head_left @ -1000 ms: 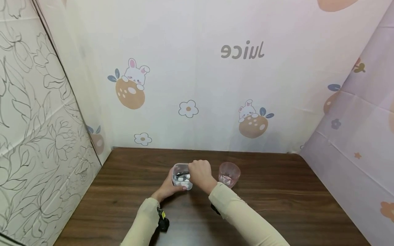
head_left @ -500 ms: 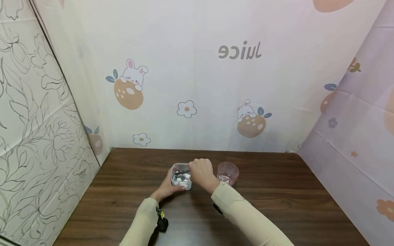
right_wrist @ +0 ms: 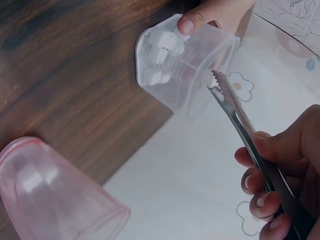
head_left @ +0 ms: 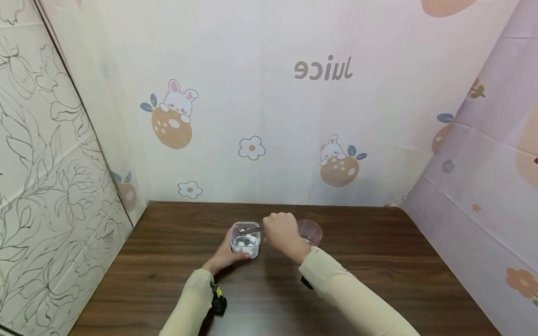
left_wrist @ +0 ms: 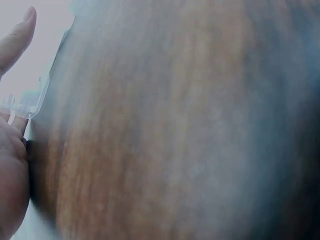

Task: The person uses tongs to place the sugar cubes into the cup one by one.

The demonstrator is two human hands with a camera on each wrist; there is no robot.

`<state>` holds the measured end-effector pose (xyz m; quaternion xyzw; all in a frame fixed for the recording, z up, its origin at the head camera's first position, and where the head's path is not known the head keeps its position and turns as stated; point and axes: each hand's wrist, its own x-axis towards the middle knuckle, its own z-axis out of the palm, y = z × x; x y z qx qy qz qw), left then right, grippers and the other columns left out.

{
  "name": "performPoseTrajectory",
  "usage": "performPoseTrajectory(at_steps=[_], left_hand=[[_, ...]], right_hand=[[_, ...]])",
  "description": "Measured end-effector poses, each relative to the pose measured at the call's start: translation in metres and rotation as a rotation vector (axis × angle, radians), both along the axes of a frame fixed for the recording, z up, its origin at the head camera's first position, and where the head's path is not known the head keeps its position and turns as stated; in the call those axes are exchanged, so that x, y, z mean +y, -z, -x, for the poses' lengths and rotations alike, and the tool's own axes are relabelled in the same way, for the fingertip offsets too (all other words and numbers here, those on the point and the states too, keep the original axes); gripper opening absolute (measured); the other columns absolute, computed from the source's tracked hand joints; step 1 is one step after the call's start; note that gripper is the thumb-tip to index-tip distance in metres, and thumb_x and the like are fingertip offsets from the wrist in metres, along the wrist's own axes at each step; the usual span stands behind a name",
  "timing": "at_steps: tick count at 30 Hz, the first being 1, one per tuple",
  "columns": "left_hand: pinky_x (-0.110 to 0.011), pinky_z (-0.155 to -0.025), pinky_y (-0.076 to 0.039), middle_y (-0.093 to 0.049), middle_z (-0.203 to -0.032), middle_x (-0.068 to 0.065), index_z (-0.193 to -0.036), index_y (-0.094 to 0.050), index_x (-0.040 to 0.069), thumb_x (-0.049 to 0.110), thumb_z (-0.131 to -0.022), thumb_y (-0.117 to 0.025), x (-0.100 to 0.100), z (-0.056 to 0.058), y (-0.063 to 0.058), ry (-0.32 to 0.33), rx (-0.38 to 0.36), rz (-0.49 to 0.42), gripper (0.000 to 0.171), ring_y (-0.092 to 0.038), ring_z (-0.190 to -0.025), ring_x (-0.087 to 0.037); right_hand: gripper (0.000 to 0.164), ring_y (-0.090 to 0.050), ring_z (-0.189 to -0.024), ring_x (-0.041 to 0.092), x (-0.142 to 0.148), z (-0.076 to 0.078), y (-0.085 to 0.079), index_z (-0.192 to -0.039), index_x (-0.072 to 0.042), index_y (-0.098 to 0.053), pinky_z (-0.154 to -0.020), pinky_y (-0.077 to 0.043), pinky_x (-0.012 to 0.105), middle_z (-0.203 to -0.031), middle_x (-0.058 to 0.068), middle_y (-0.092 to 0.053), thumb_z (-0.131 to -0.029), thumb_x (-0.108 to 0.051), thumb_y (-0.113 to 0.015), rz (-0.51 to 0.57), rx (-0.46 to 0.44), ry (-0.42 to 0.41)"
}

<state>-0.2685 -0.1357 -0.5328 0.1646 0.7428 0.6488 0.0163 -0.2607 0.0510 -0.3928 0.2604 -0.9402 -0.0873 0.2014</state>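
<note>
My left hand (head_left: 224, 255) grips a clear plastic container (head_left: 246, 223) on the table, its thumb across the near side. Small white pieces (right_wrist: 159, 54) lie inside the container. Metal tongs (right_wrist: 229, 91) with toothed tips are in my right hand (right_wrist: 295, 160), thumb on one arm and fingers curled round the other. Between the tong tips shows a white piece (right_wrist: 212, 80), close by the container's rim. In the head view my right hand is right of the container, with the tongs reaching left over its opening. The left wrist view shows only part of the left hand (left_wrist: 12, 170) and container.
A pinkish see-through cup (head_left: 310, 229) stands right of the container, partly behind the right hand. The dark wooden table (head_left: 357, 270) ends at a printed cloth backdrop (head_left: 260, 102), with more cloth hanging at both sides.
My right hand has moved right and slightly up, bringing the tongs higher over the container and the tips nearer its rim. The left hand still holds the container; the head view has turned slightly right.
</note>
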Motion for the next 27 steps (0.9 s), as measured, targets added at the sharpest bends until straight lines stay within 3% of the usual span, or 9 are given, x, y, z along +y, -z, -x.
performPoseTrajectory(at_steps=[5,8,13,20,27], left_hand=[[-0.047,-0.098,-0.021,-0.032,-0.133,-0.018,-0.138,-0.015,0.009,0.008,-0.061,-0.079,0.001,0.008,0.015,-0.01,0.025,0.03,0.1,-0.032,-0.119,-0.033],[-0.047,-0.097,-0.022,-0.033,-0.133,-0.018,-0.136,-0.017,0.009,0.009,-0.062,-0.079,0.001,0.009,0.018,-0.007,0.031,0.029,0.097,-0.033,-0.119,-0.033],[-0.048,-0.098,-0.021,-0.032,-0.133,-0.021,-0.137,-0.017,0.007,0.006,-0.062,-0.079,0.001,0.004,0.008,-0.006,-0.01,0.008,0.097,-0.032,-0.119,-0.035],[-0.051,-0.098,-0.018,-0.025,-0.134,-0.029,-0.137,-0.01,-0.001,0.001,-0.064,-0.076,0.001,-0.008,-0.013,0.02,-0.031,0.031,0.099,-0.026,-0.12,-0.042],[-0.05,-0.098,-0.019,-0.028,-0.133,-0.028,-0.137,-0.011,-0.001,0.001,-0.063,-0.077,0.002,-0.009,-0.012,-0.003,-0.016,0.039,0.1,-0.027,-0.12,-0.042]], right_hand=[[0.025,-0.037,-0.039,0.011,0.011,-0.004,-0.01,-0.049,-0.019,-0.053,-0.034,-0.032,0.031,-0.046,-0.006,-0.046,-0.057,-0.032,-0.074,0.003,-0.018,0.01],[0.028,-0.034,-0.039,0.009,0.017,-0.007,-0.014,-0.046,-0.021,-0.049,-0.034,-0.03,0.03,-0.044,-0.008,-0.041,-0.057,-0.03,-0.074,0.017,-0.02,0.006],[0.03,-0.03,-0.039,0.007,0.027,-0.011,-0.018,-0.044,-0.022,-0.047,-0.034,-0.028,0.027,-0.042,-0.01,-0.04,-0.058,-0.028,-0.073,0.03,-0.001,-0.001],[0.04,-0.017,-0.04,0.008,0.044,-0.018,-0.026,-0.04,-0.022,-0.037,-0.034,-0.016,0.024,-0.038,-0.009,-0.026,-0.068,-0.019,-0.065,0.043,0.038,-0.003],[0.038,-0.018,-0.04,0.008,0.063,-0.023,-0.036,-0.043,-0.021,-0.04,-0.033,-0.019,0.024,-0.039,-0.008,-0.029,-0.071,-0.022,-0.066,0.064,0.019,0.032]])
